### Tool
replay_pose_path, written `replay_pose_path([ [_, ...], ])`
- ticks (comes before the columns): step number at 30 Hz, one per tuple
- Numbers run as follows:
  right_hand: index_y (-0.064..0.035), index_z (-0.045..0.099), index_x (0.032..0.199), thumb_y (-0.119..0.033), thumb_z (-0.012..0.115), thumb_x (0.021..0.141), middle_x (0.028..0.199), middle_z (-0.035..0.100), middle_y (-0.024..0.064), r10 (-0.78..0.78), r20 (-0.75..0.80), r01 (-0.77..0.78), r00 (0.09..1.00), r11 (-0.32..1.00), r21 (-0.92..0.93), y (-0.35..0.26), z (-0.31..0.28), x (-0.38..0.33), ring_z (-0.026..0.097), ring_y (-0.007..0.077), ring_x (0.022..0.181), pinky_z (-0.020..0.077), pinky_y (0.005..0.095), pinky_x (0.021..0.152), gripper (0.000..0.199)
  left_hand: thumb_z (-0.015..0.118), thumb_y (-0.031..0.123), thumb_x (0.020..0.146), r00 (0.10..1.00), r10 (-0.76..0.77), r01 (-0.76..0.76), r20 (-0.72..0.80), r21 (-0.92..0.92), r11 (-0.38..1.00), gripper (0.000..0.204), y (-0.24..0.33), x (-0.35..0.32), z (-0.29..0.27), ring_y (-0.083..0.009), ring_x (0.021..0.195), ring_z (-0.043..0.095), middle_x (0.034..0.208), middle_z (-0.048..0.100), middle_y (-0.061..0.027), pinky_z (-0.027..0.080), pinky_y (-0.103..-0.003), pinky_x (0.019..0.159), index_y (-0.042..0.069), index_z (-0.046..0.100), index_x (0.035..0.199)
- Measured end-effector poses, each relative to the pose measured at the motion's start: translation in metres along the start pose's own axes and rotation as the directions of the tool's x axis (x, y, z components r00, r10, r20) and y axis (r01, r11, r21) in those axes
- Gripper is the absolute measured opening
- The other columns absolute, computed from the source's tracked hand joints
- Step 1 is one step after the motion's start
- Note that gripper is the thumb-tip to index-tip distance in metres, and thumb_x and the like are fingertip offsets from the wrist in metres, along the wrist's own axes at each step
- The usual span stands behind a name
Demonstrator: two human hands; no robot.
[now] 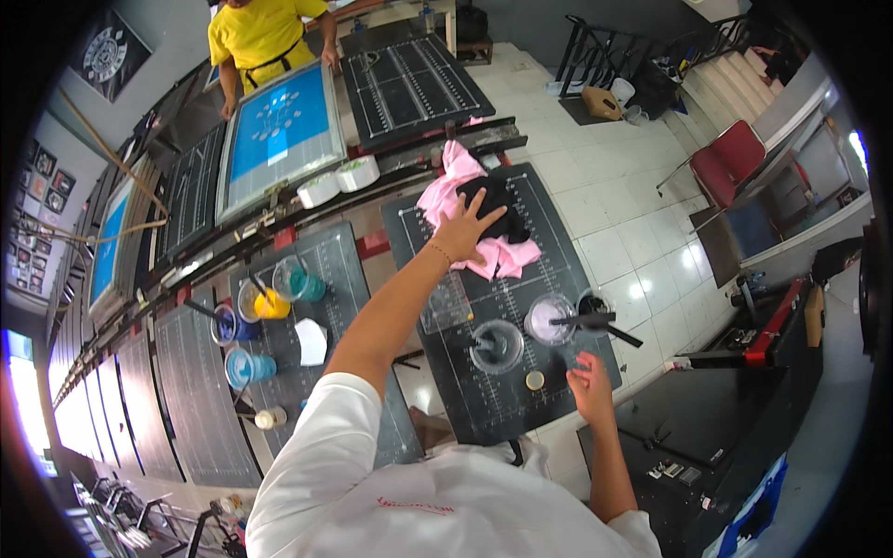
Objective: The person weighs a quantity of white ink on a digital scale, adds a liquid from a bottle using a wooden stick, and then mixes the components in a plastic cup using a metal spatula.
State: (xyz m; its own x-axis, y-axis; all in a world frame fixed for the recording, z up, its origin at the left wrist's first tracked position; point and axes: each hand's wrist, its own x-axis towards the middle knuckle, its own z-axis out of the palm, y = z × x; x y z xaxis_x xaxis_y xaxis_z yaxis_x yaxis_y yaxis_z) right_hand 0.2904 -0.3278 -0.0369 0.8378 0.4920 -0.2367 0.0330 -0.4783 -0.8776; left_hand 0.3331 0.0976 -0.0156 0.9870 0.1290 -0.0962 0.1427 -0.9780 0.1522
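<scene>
My left hand (462, 232) reaches forward with its fingers spread, pressing on a black cloth (507, 206) and a crumpled pink cloth (507, 258) at the far end of a dark marked board (549, 216). Nearer me, my right hand (592, 383) hovers at the board's right edge, its fingers loosely bent and nothing visible in them. Beside it stand a small round yellowish-lidded jar (535, 380), a clear cup of whitish paste (547, 316) and a cup with dark contents (590, 301). Further left is a clear tub with grey residue (496, 346).
On the left board, tubs of yellow (271, 304), teal (299, 279) and blue ink (249, 368) stand near white paper (312, 342). Two white tape rolls (339, 181) sit beyond. A person in yellow (265, 42) holds a blue screen frame (279, 130). A red chair (728, 166) stands right.
</scene>
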Motion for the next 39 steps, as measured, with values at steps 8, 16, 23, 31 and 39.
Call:
replay_pose_path([
  [8, 0.0037, 0.049, 0.135, -0.012, 0.07, 0.092, 0.121, 0.064, 0.0203, 0.115, -0.014, -0.116, 0.993, 0.993, -0.006, 0.0, 0.003, -0.01, 0.069, 0.0245, 0.094, 0.0543, 0.0326, 0.078, 0.05, 0.072, 0.011, 0.08, 0.979, 0.149, -0.177, -0.142, -0.208, 0.962, 0.046, -0.047, 0.076, 0.025, -0.0417, 0.107, 0.06, 0.118, 0.055, -0.0191, 0.053, -0.05, 0.089, 0.021, 0.058, 0.123],
  [16, 0.0025, 0.054, 0.129, -0.013, 0.067, 0.093, 0.116, 0.068, 0.0181, 0.129, 0.022, -0.129, 0.991, 0.992, 0.005, -0.018, 0.013, -0.013, 0.068, 0.0185, 0.086, 0.0523, 0.029, 0.073, 0.041, 0.069, 0.014, 0.081, 0.868, -0.097, 0.118, -0.487, 0.013, 0.993, 0.037, -0.061, 0.138, 0.002, -0.0371, 0.113, 0.053, 0.12, 0.053, -0.0136, 0.052, -0.047, 0.089, 0.021, 0.062, 0.116],
  [23, 0.0017, 0.054, 0.13, -0.013, 0.067, 0.094, 0.114, 0.069, 0.0151, 0.15, 0.034, -0.146, 0.988, 0.985, -0.096, -0.006, 0.007, -0.027, 0.067, 0.0182, 0.086, 0.0522, 0.0298, 0.073, 0.041, 0.063, 0.014, 0.085, 0.985, -0.132, 0.122, -0.108, -0.091, 0.988, 0.059, -0.069, 0.129, 0.008, -0.0433, 0.127, 0.048, 0.138, 0.048, -0.0228, 0.043, -0.049, 0.105, 0.026, 0.053, 0.142],
  [31, 0.0002, 0.053, 0.131, -0.015, 0.068, 0.094, 0.114, 0.068, 0.016, 0.027, 0.104, -0.018, 0.994, 0.997, -0.081, 0.003, 0.022, -0.022, 0.067, 0.0197, 0.084, 0.0536, 0.0321, 0.075, 0.043, 0.068, 0.014, 0.08, 0.88, -0.35, 0.172, -0.322, -0.469, 0.866, 0.051, -0.043, -0.082, 0.059, -0.0446, 0.119, 0.052, 0.133, 0.053, -0.0233, 0.042, -0.049, 0.103, -0.001, 0.056, 0.127],
  [39, 0.0031, 0.048, 0.136, -0.016, 0.069, 0.094, 0.117, 0.065, 0.0192, -0.019, 0.235, 0.047, 0.972, 0.992, -0.114, -0.009, 0.027, -0.029, 0.069, 0.0231, 0.084, 0.0552, 0.0334, 0.073, 0.051, 0.089, 0.044, 0.063, 0.988, -0.103, 0.083, -0.113, -0.17, 0.982, 0.108, -0.006, -0.169, 0.061, -0.0401, 0.14, 0.036, 0.148, 0.043, -0.02, 0.032, -0.051, 0.115, 0.012, 0.035, 0.15],
])
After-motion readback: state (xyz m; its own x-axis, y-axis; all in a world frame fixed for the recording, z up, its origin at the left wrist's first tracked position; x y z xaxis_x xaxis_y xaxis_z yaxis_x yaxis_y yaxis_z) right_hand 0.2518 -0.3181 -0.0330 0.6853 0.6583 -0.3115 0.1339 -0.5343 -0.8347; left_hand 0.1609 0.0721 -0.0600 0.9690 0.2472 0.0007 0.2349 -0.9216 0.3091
